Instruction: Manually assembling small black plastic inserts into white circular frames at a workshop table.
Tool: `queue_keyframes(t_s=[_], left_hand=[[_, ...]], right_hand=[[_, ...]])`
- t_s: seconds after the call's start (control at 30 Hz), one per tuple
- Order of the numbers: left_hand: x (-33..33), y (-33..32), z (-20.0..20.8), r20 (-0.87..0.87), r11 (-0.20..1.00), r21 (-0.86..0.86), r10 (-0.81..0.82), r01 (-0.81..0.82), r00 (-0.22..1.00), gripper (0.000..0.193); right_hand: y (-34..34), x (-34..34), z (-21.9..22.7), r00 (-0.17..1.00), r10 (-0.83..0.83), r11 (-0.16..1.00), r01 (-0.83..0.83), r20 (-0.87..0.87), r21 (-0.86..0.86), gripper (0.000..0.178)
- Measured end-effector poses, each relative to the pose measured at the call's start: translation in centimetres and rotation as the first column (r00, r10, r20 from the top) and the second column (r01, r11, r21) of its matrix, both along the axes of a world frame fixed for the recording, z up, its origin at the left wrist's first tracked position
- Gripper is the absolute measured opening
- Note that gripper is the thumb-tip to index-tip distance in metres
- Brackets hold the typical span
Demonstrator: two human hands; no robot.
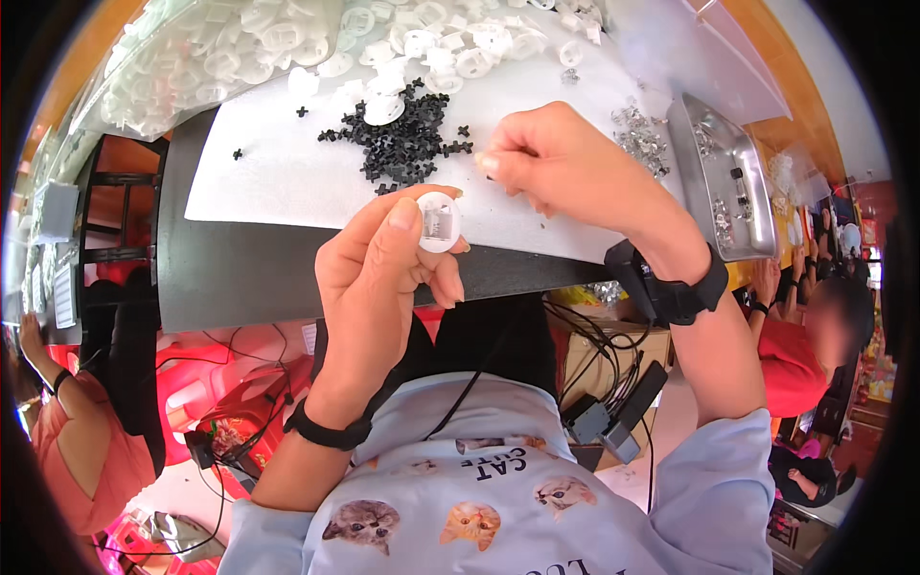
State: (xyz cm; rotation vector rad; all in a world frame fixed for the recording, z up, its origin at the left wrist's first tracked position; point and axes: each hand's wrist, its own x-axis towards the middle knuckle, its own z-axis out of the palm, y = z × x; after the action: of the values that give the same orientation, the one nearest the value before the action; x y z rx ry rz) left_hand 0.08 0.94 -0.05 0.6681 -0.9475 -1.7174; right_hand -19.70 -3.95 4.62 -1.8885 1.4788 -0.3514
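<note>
My left hand [359, 278] pinches a round white plastic part [430, 240] between thumb and fingers, just over the table's near edge. A recessed, roughly square shape shows in the middle of that part's face. To its right, my right hand [575, 168] is closed in a pinch above the white sheet [278, 182]. A tiny dark spot shows at its fingertips, too small to name. Beyond both hands lies a pile of small black cross-shaped pieces [407, 144], with a few strays around it. One white round part [384, 109] rests on this pile.
Many white plastic parts [474, 62] spread across the far side, beside a clear bag [230, 57] full of them. Small shiny metal pieces [640, 139] lie near a metal tray [722, 182] on the right. Cables [613, 355] hang below the table. Other people sit at both sides.
</note>
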Motion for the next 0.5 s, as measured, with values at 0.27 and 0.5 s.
queue_keyframes(t_s=[0.27, 0.5], left_hand=[[0.2, -0.2, 0.2, -0.016, 0.997, 0.074, -0.038, 0.039, 0.999, 0.036], [0.2, -0.2, 0.2, -0.019, 0.994, 0.101, -0.04, 0.041, 0.999, 0.037]], right_hand=[[1.0, -0.4, 0.3, 0.83, -0.254, 0.936, 0.081, 0.496, 0.344, 0.024], [1.4, -0.2, 0.4, 0.709, -0.368, 0.883, 0.063, 0.602, 0.465, 0.019]])
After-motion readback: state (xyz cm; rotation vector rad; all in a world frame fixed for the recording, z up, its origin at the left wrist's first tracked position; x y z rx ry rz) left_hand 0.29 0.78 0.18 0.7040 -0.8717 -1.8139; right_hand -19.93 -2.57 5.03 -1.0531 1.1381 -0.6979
